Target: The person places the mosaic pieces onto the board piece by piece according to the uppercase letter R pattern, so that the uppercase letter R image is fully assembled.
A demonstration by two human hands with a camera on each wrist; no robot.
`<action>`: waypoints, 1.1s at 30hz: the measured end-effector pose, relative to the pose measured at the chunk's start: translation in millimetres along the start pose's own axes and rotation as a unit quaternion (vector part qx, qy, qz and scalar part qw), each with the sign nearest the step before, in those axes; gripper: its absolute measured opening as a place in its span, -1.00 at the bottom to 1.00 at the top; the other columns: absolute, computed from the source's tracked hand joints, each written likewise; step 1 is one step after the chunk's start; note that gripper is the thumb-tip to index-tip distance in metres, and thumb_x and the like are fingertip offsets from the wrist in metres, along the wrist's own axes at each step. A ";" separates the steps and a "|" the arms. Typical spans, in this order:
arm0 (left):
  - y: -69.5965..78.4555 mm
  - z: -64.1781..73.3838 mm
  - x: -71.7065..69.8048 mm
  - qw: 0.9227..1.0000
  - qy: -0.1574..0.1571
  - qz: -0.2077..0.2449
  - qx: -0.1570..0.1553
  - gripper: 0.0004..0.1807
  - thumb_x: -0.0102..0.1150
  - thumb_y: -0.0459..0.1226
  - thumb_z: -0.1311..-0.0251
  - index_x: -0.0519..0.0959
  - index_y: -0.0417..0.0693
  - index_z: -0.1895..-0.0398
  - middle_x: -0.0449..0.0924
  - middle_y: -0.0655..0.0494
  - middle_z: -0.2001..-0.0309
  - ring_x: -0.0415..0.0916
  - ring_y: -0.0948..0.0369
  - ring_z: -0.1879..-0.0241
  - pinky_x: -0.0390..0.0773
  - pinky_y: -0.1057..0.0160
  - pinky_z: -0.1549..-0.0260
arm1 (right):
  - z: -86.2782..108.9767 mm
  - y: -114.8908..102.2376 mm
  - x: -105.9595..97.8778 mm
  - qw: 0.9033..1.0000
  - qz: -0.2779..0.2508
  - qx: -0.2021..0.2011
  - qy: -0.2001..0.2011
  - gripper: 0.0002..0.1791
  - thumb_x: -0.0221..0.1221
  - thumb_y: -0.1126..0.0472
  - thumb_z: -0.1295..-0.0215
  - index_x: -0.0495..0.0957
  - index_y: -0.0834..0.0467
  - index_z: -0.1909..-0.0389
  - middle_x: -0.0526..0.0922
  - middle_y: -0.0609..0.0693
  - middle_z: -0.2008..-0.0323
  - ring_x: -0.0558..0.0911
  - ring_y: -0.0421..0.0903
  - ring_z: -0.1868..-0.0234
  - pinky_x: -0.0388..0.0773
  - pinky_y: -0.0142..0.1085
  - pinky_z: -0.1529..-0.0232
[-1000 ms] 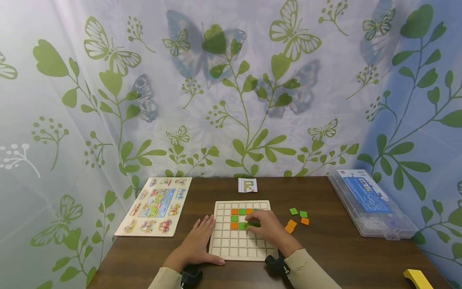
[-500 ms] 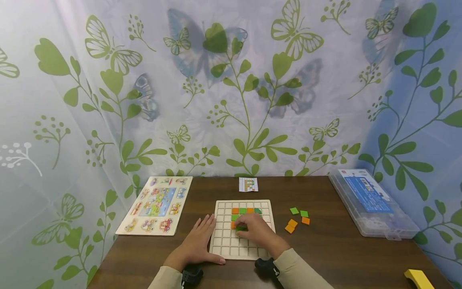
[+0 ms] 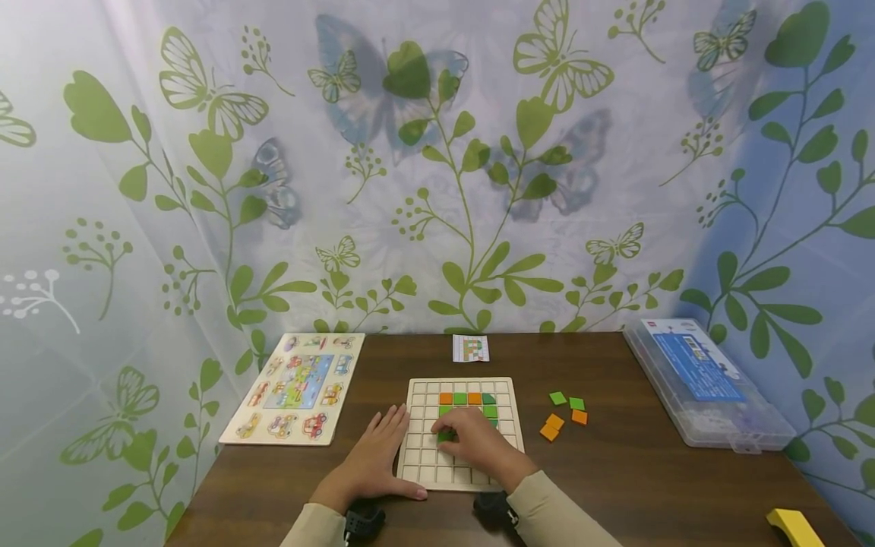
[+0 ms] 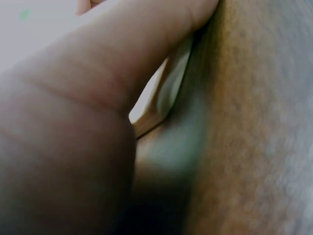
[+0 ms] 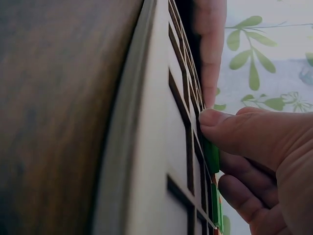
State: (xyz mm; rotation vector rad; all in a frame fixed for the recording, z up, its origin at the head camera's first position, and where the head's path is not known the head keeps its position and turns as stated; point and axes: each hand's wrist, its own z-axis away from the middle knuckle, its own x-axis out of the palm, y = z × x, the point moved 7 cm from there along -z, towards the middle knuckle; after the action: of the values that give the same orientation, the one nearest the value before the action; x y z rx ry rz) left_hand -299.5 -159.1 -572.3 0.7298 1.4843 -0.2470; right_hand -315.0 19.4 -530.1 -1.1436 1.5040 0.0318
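Note:
A pale wooden grid board (image 3: pixel 427 472) lies on the table, with green and orange tiles filling some of its squares. My right hand (image 3: pixel 478 446) is over the middle of the board. Its thumb and fingers pinch a green tile (image 5: pixel 211 155) at the left part of the pattern, close over the squares, and the hand hides several squares behind it. My left hand (image 3: pixel 372 456) rests with straight fingers along the board's left edge, thumb near the front left corner. In the left wrist view, the thumb (image 4: pixel 122 54) lies against the board's side.
Loose green tiles (image 3: pixel 558 398) and orange tiles (image 3: pixel 549 432) lie right of the board. A pattern card (image 3: pixel 471 349) sits behind it. A vehicle puzzle (image 3: pixel 273 429) is at left, a clear plastic case (image 3: pixel 711 425) at right, and a yellow object (image 3: pixel 795 527) at front right.
My right hand has moved left and slightly toward me across the board with the green tile, uncovering the pattern's right-hand tiles. My left hand stays in place.

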 end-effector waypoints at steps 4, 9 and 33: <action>0.6 -0.5 -1.2 1.000 0.004 -0.002 0.003 0.55 0.19 0.64 0.09 -0.02 -0.31 -0.68 -0.12 -0.22 -0.67 -0.20 -0.11 -0.64 -0.14 -0.21 -0.52 | -0.1 0.1 -1.4 1.000 0.002 0.000 0.007 -0.78 0.50 0.35 -0.25 0.79 0.13 0.10 0.76 -0.12 0.18 0.66 -0.25 0.19 0.64 -0.33 0.12; 1.6 -0.9 -2.7 1.000 0.005 0.002 0.008 0.55 0.22 0.63 0.08 0.00 -0.34 -0.67 -0.10 -0.25 -0.66 -0.18 -0.14 -0.63 -0.11 -0.25 -0.51 | 1.0 -1.6 -3.8 1.000 0.007 0.002 0.008 -0.79 0.51 0.34 -0.25 0.80 0.13 0.11 0.77 -0.13 0.18 0.67 -0.24 0.16 0.65 -0.30 0.09; -1.0 -0.7 0.7 1.000 0.003 -0.002 0.001 0.56 0.18 0.65 0.10 -0.03 -0.32 -0.68 -0.13 -0.22 -0.67 -0.22 -0.10 -0.64 -0.16 -0.20 -0.53 | 5.2 -2.6 -3.6 1.000 0.016 0.003 0.013 -0.83 0.49 0.30 -0.28 0.82 0.09 0.13 0.76 -0.21 0.21 0.65 -0.28 0.15 0.65 -0.27 0.06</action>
State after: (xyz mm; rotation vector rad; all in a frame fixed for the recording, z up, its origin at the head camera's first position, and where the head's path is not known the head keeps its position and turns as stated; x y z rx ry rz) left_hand -300.6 -159.3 -573.2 0.7303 1.4915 -0.2498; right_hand -310.0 23.3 -527.5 -1.1178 1.5451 0.0338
